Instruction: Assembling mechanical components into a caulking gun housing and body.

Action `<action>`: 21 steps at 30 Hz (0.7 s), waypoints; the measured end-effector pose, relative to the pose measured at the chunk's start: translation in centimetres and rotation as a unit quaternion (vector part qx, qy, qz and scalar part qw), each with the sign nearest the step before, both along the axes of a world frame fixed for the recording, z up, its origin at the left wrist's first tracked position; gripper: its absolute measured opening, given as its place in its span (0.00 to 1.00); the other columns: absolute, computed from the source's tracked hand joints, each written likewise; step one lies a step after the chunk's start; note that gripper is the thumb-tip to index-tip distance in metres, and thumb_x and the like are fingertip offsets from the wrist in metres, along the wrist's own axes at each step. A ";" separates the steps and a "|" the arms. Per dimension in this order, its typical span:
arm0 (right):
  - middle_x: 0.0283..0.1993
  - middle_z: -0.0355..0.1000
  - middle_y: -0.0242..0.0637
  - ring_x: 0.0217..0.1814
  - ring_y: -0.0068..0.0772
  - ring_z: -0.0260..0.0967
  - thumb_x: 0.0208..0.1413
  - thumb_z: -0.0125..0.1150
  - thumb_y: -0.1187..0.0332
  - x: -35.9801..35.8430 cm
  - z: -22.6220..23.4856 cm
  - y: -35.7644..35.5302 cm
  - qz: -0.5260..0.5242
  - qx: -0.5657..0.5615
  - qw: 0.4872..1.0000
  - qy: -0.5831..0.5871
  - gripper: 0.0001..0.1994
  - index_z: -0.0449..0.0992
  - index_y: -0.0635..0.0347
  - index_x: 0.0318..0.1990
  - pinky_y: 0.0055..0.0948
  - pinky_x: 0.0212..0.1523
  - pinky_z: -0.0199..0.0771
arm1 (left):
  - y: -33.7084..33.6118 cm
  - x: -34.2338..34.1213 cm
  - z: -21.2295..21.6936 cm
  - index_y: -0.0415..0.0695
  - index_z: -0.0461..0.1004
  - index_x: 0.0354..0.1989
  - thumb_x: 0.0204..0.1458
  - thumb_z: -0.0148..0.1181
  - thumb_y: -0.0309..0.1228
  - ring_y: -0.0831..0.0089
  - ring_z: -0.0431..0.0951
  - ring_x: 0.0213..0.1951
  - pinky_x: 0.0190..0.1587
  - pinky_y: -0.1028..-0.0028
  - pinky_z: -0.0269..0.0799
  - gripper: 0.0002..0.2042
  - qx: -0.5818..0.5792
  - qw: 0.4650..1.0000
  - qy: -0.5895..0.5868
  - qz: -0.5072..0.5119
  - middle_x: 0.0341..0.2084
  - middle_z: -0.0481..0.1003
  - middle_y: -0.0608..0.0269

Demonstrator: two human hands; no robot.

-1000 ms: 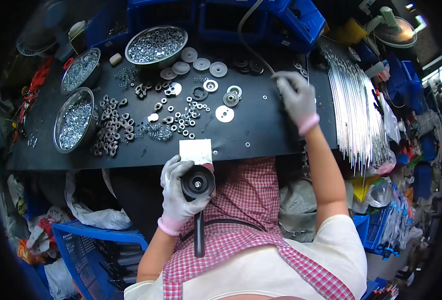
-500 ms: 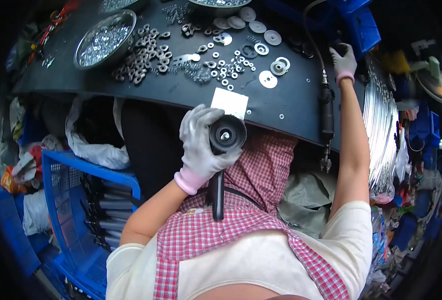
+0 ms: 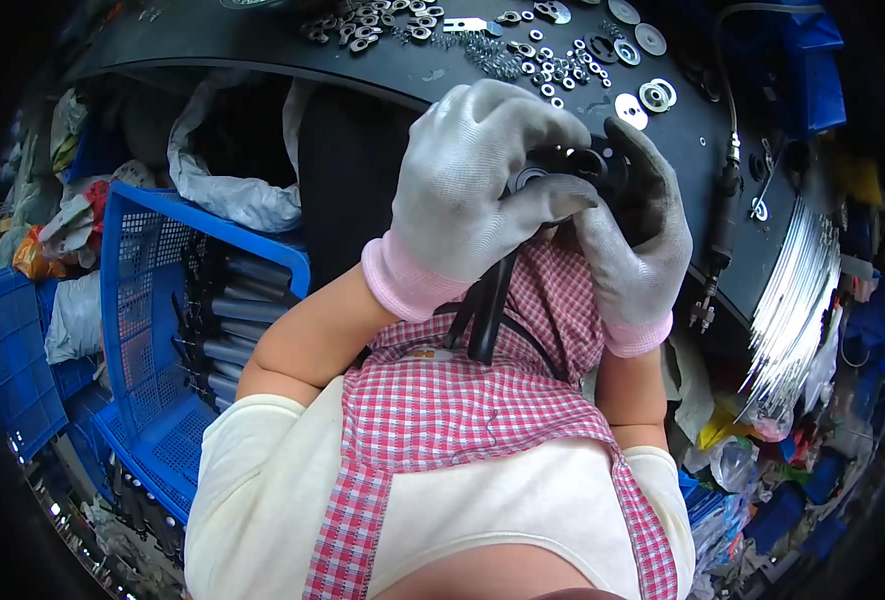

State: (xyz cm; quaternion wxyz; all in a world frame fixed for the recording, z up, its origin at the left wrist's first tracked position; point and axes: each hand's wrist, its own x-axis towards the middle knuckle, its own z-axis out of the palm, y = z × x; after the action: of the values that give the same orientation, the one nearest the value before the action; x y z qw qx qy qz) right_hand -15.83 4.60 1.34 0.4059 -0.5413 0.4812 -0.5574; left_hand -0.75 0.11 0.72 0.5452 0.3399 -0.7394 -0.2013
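Note:
In front of my apron, my left hand [image 3: 463, 190] in a grey-coated glove with a pink cuff is closed around the round head of a black tool. Its black handle [image 3: 491, 310] hangs down below the hand. My right hand [image 3: 643, 240], gloved alike, is brought up against the head from the right. Between its thumb and curled fingers is a small dark part [image 3: 613, 172], which touches or nearly touches the tool's head; its exact kind is hidden. A metal ring shows inside the head, between the left thumb and fingers.
On the dark table lie metal rings [image 3: 563, 72], discs [image 3: 653, 97], dark metal pieces [image 3: 363, 30] and springs [image 3: 488, 55]. An air screwdriver [image 3: 726, 215] hangs at the right edge, beside bundled metal rods [image 3: 793, 300]. A blue crate [image 3: 123, 300] with grey-handled parts stands left.
My right hand has come from the blue bin at the back right to the tool's head, bringing a dark part. The left hand has lifted the tool closer; the view has shifted.

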 end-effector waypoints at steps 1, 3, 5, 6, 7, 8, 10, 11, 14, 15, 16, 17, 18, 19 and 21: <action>0.48 0.72 0.41 0.49 0.27 0.71 0.51 0.60 0.79 0.6 -0.2 0.1 -0.027 -0.024 0.999 -0.018 0.28 0.62 0.68 0.61 0.26 0.52 0.71 | 0.1 -0.1 -0.1 0.42 0.76 0.33 0.41 0.71 0.29 0.72 0.74 0.34 0.39 0.73 0.70 0.12 0.001 1.000 -0.001 0.000 0.30 0.73 0.63; 0.49 0.72 0.41 0.50 0.27 0.71 0.50 0.60 0.81 1.5 -0.7 0.3 -0.056 -0.048 0.997 -0.034 0.27 0.62 0.68 0.60 0.26 0.53 0.71 | 0.3 -0.2 -0.4 0.40 0.76 0.34 0.41 0.72 0.28 0.74 0.74 0.32 0.33 0.75 0.71 0.13 -0.002 0.999 0.018 -0.030 0.29 0.73 0.63; 0.47 0.73 0.40 0.47 0.25 0.72 0.50 0.59 0.82 1.9 -1.3 0.5 -0.110 -0.110 0.988 0.003 0.28 0.62 0.69 0.61 0.25 0.51 0.72 | 0.2 -0.2 -0.2 0.40 0.75 0.32 0.43 0.70 0.28 0.73 0.74 0.30 0.32 0.75 0.70 0.11 -0.005 0.999 0.028 -0.039 0.29 0.73 0.62; 0.47 0.73 0.40 0.47 0.25 0.72 0.50 0.59 0.82 1.7 -1.3 0.6 -0.111 -0.109 0.988 0.004 0.28 0.62 0.69 0.61 0.25 0.51 0.72 | 0.1 0.0 -0.1 0.39 0.74 0.30 0.44 0.69 0.28 0.73 0.74 0.30 0.32 0.75 0.70 0.09 0.014 0.999 0.001 -0.051 0.29 0.73 0.62; 0.46 0.74 0.39 0.44 0.24 0.72 0.49 0.60 0.82 1.6 -1.2 0.8 -0.115 -0.097 0.987 0.063 0.27 0.63 0.69 0.59 0.23 0.49 0.72 | 0.0 0.2 -0.1 0.39 0.73 0.29 0.45 0.68 0.27 0.73 0.73 0.30 0.32 0.75 0.70 0.08 0.034 0.997 -0.028 -0.062 0.28 0.72 0.62; 0.44 0.74 0.38 0.42 0.22 0.72 0.48 0.61 0.82 1.5 -1.1 1.0 -0.118 -0.085 0.982 0.122 0.27 0.64 0.69 0.58 0.22 0.47 0.73 | -0.2 0.4 -0.3 0.39 0.71 0.30 0.50 0.64 0.27 0.76 0.72 0.29 0.31 0.76 0.68 0.07 0.033 0.995 -0.007 -0.099 0.28 0.72 0.64; 0.43 0.74 0.38 0.40 0.21 0.72 0.47 0.63 0.82 1.8 -1.1 0.8 -0.132 -0.091 0.985 0.065 0.26 0.65 0.68 0.56 0.21 0.46 0.73 | -0.2 -0.4 -0.9 0.40 0.71 0.33 0.52 0.62 0.28 0.77 0.71 0.29 0.31 0.77 0.68 0.07 0.095 0.981 0.079 -0.149 0.28 0.71 0.66; 0.41 0.75 0.37 0.38 0.20 0.72 0.47 0.64 0.81 1.9 -1.0 0.7 -0.145 -0.098 0.985 0.008 0.25 0.65 0.67 0.55 0.19 0.44 0.74 | -0.2 -0.7 -0.9 0.40 0.70 0.35 0.54 0.61 0.29 0.78 0.69 0.28 0.30 0.78 0.67 0.07 0.154 0.954 0.165 -0.197 0.28 0.71 0.68; 0.41 0.75 0.38 0.38 0.22 0.74 0.47 0.64 0.81 0.4 -0.2 0.2 -0.236 -0.141 0.959 0.067 0.24 0.66 0.64 0.53 0.20 0.44 0.73 | -0.9 0.3 -2.0 0.42 0.69 0.38 0.59 0.56 0.33 0.81 0.69 0.29 0.31 0.79 0.64 0.08 0.255 0.836 0.428 -0.230 0.26 0.69 0.69; 0.41 0.75 0.38 0.39 0.23 0.74 0.48 0.63 0.81 -1.4 0.1 0.2 -0.282 -0.132 0.944 0.106 0.23 0.66 0.64 0.53 0.20 0.45 0.73 | -2.3 2.4 -2.2 0.43 0.68 0.38 0.59 0.56 0.32 0.81 0.69 0.28 0.31 0.79 0.64 0.07 0.226 0.819 0.480 -0.218 0.25 0.69 0.68; 0.40 0.75 0.38 0.40 0.24 0.74 0.49 0.63 0.82 -2.9 0.1 0.3 -0.284 -0.124 0.946 0.091 0.22 0.66 0.64 0.53 0.21 0.45 0.73 | -3.5 4.6 -2.7 0.42 0.70 0.39 0.58 0.56 0.30 0.77 0.72 0.30 0.32 0.77 0.66 0.06 0.228 0.886 0.380 -0.133 0.26 0.71 0.66; 0.40 0.75 0.38 0.41 0.25 0.74 0.50 0.62 0.82 -4.2 -0.1 0.5 -0.288 -0.116 0.947 0.079 0.21 0.66 0.64 0.52 0.21 0.46 0.73 | -4.5 6.3 -3.3 0.41 0.71 0.40 0.57 0.57 0.28 0.73 0.74 0.31 0.34 0.75 0.68 0.06 0.227 0.933 0.274 -0.047 0.27 0.73 0.64; 0.42 0.75 0.40 0.44 0.27 0.74 0.52 0.62 0.81 -4.7 -0.5 0.9 -0.273 -0.111 0.955 0.039 0.21 0.67 0.65 0.55 0.23 0.49 0.72 | -4.8 7.4 -3.9 0.41 0.71 0.40 0.57 0.57 0.28 0.73 0.74 0.31 0.34 0.75 0.68 0.06 0.227 0.933 0.276 -0.045 0.27 0.73 0.64; 0.42 0.75 0.40 0.44 0.27 0.74 0.52 0.62 0.81 -4.3 -1.0 1.2 -0.275 -0.109 0.954 0.040 0.21 0.67 0.65 0.55 0.23 0.49 0.72 | -5.0 8.3 -4.5 0.41 0.73 0.41 0.54 0.57 0.26 0.69 0.75 0.34 0.37 0.74 0.70 0.07 0.207 0.978 -0.006 0.032 0.31 0.75 0.62; 0.48 0.76 0.42 0.47 0.27 0.74 0.54 0.62 0.77 -3.2 -2.1 1.7 -0.220 -0.069 0.969 0.089 0.22 0.68 0.66 0.57 0.24 0.50 0.72 | -4.7 8.4 -6.2 0.41 0.77 0.44 0.49 0.56 0.21 0.62 0.76 0.45 0.49 0.70 0.69 0.13 0.123 0.927 -0.328 0.135 0.41 0.77 0.60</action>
State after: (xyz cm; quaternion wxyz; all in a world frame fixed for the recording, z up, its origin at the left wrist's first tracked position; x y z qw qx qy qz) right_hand -19.07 6.30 -0.78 0.1905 -0.4968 0.5828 -0.6142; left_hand 7.66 -4.62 -5.49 0.2487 0.5477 -0.7935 -0.0922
